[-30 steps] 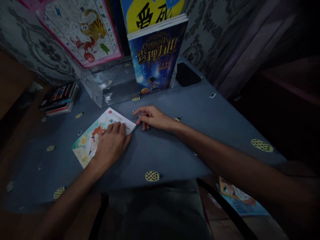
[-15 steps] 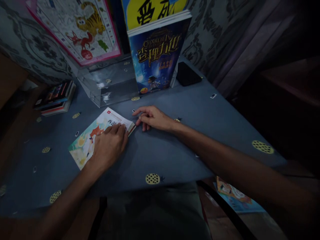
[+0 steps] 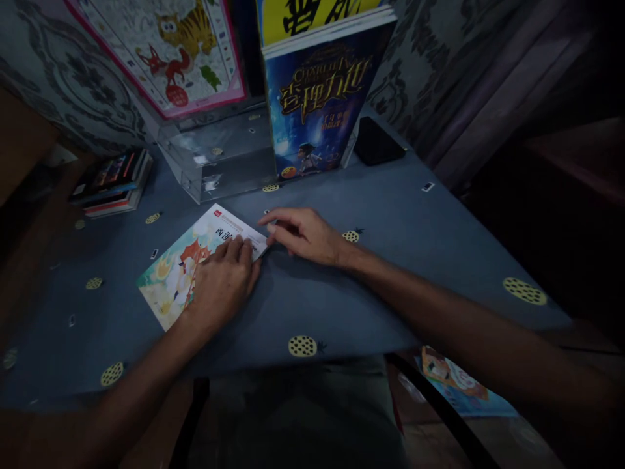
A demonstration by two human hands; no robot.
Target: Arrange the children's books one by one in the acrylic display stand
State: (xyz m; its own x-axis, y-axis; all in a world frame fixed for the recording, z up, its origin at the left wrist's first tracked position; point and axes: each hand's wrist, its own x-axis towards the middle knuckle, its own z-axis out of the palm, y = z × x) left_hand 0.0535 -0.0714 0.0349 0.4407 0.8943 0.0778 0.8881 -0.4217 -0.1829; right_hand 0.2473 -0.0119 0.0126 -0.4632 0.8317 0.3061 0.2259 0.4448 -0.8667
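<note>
A thin paperback book [image 3: 172,273] with an illustrated green, white and orange cover lies slantwise on the table, cover up. My left hand [image 3: 222,277] rests flat across its right part, palm down and fingers stretched over the cover, hiding some of the title. At the book's right corner is my right hand [image 3: 305,236], its index finger extended and its thumb apart from it, the other fingers curled underneath. The thumb tip is close to the corner; whether it touches the paper I cannot tell.
A clear acrylic stand [image 3: 188,185] holds a blue book [image 3: 317,107] upright and a pink-bordered picture board [image 3: 195,58]. Several stacked books [image 3: 120,182] lie at left. A black flat device [image 3: 378,142] is at the back right. Below the table edge lies a colourful book [image 3: 463,384].
The book's right corner, where page edges showed, now looks flat. My right hand's fingers have curled in slightly. The whole view has shifted a little.
</note>
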